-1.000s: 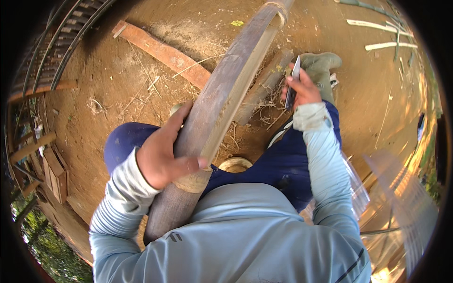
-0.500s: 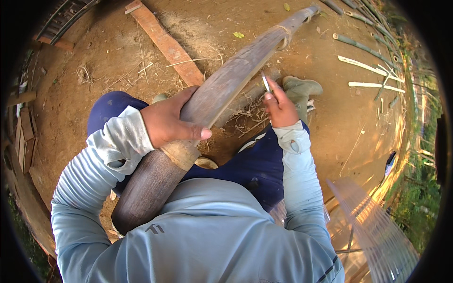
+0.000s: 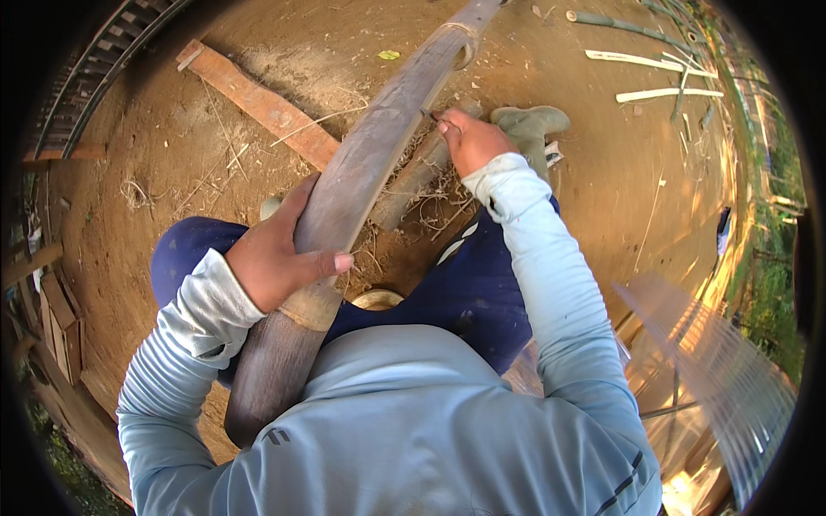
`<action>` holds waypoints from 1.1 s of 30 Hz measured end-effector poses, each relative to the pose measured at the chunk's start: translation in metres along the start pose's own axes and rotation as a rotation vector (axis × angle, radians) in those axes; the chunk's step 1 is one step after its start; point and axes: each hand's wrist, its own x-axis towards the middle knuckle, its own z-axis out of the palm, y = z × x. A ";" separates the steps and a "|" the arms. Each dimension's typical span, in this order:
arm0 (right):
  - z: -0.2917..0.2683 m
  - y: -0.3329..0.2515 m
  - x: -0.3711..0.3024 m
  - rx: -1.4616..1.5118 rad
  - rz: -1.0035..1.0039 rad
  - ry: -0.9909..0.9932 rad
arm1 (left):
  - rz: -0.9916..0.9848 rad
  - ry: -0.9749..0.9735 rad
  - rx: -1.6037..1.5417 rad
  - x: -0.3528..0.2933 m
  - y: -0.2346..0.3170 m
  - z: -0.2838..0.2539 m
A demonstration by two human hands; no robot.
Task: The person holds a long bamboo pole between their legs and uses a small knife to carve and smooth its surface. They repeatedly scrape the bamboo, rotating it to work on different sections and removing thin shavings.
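A long, slightly curved wooden piece [image 3: 353, 172] slants from my lap up and away to the right. It is greyish brown, with a pale band [image 3: 311, 307] near its dark, thick lower end and a cane ring [image 3: 465, 43] toward the far end. My left hand [image 3: 280, 245] is wrapped over it just above the band, thumb on top. My right hand [image 3: 475, 142] is closed in a pinch at its right edge. From those fingers a small thin blade [image 3: 427, 114] pokes out, mostly hidden, its tip at or close to the wood.
A reddish plank [image 3: 258, 103] lies on the dirt ground beyond the wooden piece. Under it, between my legs, are a short log [image 3: 422, 176] and dry fibres. Bamboo poles [image 3: 624, 27] and pale split strips [image 3: 667, 95] lie far right. A clear corrugated sheet [image 3: 714, 378] stands at the near right.
My right hand has moved from beside the wooden piece in to its edge, and the blade is now more hidden. My left hand keeps its grip. The whole view has shifted.
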 end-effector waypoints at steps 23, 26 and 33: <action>0.012 -0.028 -0.019 0.190 0.033 -0.057 | 0.095 -0.068 -0.145 -0.006 0.003 -0.009; 0.014 -0.025 -0.018 0.241 0.060 -0.046 | 0.098 -0.038 -0.077 -0.004 -0.004 -0.006; 0.033 -0.020 -0.017 0.269 0.042 0.017 | 0.085 -0.037 -0.107 -0.006 -0.001 -0.001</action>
